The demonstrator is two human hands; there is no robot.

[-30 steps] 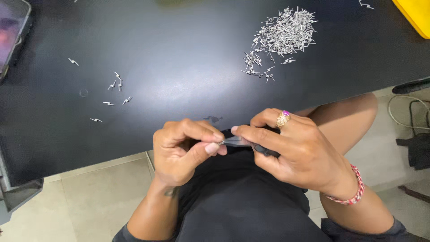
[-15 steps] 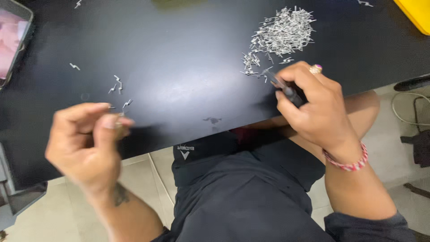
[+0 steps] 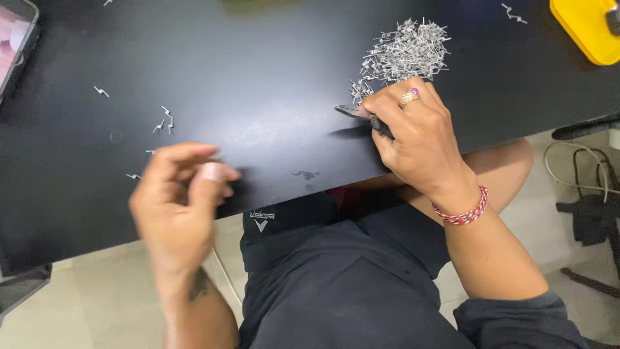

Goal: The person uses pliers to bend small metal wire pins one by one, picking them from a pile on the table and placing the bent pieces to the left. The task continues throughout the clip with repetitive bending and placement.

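My right hand [image 3: 413, 132] grips a small tweezer-like tool [image 3: 354, 112] with a dark handle and a metal tip that points left. It rests on the black table [image 3: 258, 58], at the near edge of a pile of small silver metal pieces [image 3: 407, 48]. My left hand [image 3: 181, 194] is blurred and hovers over the table's front edge with fingers and thumb drawn together. It is just right of several loose bent metal pieces [image 3: 165, 119]. Whether it holds a piece is not visible.
A phone [image 3: 13, 39] lies at the table's far left corner. A yellow container [image 3: 581, 29] sits at the far right. Two stray pieces [image 3: 511, 13] lie near it. Cables [image 3: 581, 174] and dark gear are on the floor to the right. My lap is below the table edge.
Both hands left my lap, where they met at the tool's tip. The left swung out to the loose pieces and is coming back right. The right carried the tool to the pile.
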